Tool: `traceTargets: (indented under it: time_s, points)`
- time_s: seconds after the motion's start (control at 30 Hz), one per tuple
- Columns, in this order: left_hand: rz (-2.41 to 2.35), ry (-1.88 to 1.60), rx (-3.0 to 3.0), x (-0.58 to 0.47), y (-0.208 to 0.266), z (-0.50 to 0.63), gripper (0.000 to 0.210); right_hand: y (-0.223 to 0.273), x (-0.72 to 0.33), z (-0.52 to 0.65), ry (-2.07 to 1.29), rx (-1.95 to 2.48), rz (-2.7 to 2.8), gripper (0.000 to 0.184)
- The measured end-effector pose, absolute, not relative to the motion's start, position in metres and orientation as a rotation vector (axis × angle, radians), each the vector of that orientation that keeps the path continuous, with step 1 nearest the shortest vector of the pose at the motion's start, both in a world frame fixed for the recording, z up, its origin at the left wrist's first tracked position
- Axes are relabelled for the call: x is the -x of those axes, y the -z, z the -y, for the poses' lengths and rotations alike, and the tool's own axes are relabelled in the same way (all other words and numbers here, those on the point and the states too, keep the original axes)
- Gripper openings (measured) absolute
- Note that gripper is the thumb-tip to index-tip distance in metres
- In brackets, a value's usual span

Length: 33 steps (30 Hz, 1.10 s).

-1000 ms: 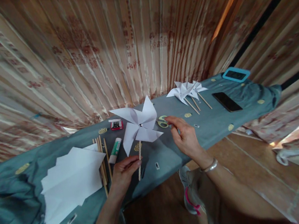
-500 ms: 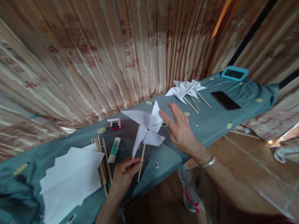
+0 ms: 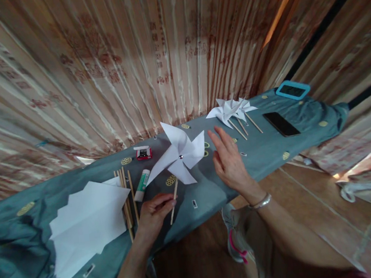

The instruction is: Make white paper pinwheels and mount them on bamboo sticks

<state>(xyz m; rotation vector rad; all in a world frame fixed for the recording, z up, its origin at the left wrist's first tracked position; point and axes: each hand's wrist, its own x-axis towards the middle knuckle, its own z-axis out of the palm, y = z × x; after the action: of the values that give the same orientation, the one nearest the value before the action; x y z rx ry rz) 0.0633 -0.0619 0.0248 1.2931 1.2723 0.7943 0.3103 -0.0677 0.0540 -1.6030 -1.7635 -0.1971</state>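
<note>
A pinwheel [image 3: 184,150] is held tilted over the cloth [image 3: 213,198], its stick [image 3: 175,188] pinched in the left hand [image 3: 154,209]. The right hand [image 3: 229,163] is held half open just beside a blade [image 3: 197,147], with nothing gripped. This pinwheel looks fully assembled: four blades are gathered and pinned at the centre. More pinwheels [image 3: 231,110], seemingly finished, are set down near the curtain [image 3: 179,58]. Flat paper [image 3: 87,223] and loose sticks [image 3: 126,200] are apparently left to be used, beside the glue [image 3: 142,186].
</note>
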Motion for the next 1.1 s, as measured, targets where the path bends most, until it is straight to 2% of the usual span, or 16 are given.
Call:
traceTargets:
  time_s: [0.07, 0.13, 0.2, 0.3, 0.37, 0.5, 0.53, 0.6, 0.73, 0.87, 0.97, 1.03, 1.1]
  points:
    - [-1.247, -0.781, -1.307, -0.064, -0.023, 0.063, 0.021, -0.053, -0.310, 0.066, 0.254, 1.639, 1.848, 0.075]
    - [-1.227, -0.776, -1.312, -0.063, -0.022, 0.064, 0.022, -0.052, -0.311, 0.065, 0.291, 1.670, 1.884, 0.080]
    - [-1.211, -0.778, -1.324, -0.062, -0.021, 0.064, 0.022, -0.052, -0.312, 0.064, 0.302, 1.705, 1.887, 0.079]
    - [-1.195, -0.776, -1.349, -0.060, -0.023, 0.062, 0.021, -0.051, -0.310, 0.066, 0.216, 1.729, 1.883, 0.067]
    - [-1.213, -0.794, -1.339, -0.059, -0.024, 0.061, 0.022, -0.051, -0.306, 0.070, -0.038, 1.643, 1.977, 0.057]
    - [-1.254, -0.862, -1.282, -0.058, -0.022, 0.059, 0.025, -0.051, -0.298, 0.076, -0.978, 1.295, 2.147, 0.038]
    - [-1.260, -0.868, -1.274, -0.057, -0.022, 0.058, 0.026, -0.052, -0.298, 0.076, -1.124, 1.264, 2.116, 0.035]
    - [-1.278, -0.871, -1.264, -0.057, -0.021, 0.058, 0.028, -0.052, -0.301, 0.075, -1.185, 1.320, 2.028, 0.031]
    - [-1.298, -0.870, -1.245, -0.058, -0.023, 0.058, 0.026, -0.054, -0.310, 0.072, -0.865, 1.570, 1.793, 0.030]
    - [-1.282, -0.879, -1.245, -0.058, -0.025, 0.058, 0.022, -0.058, -0.312, 0.073, -0.193, 1.651, 1.542, 0.036]
    - [-1.274, -0.849, -1.289, -0.059, -0.024, 0.059, 0.021, -0.062, -0.309, 0.074, 0.191, 1.595, 1.652, 0.057]
    - [-1.256, -0.814, -1.313, -0.060, -0.023, 0.060, 0.022, -0.061, -0.307, 0.073, 0.280, 1.613, 1.776, 0.071]
    - [-1.238, -0.795, -1.324, -0.060, -0.021, 0.060, 0.023, -0.057, -0.305, 0.072, 0.299, 1.660, 1.828, 0.076]
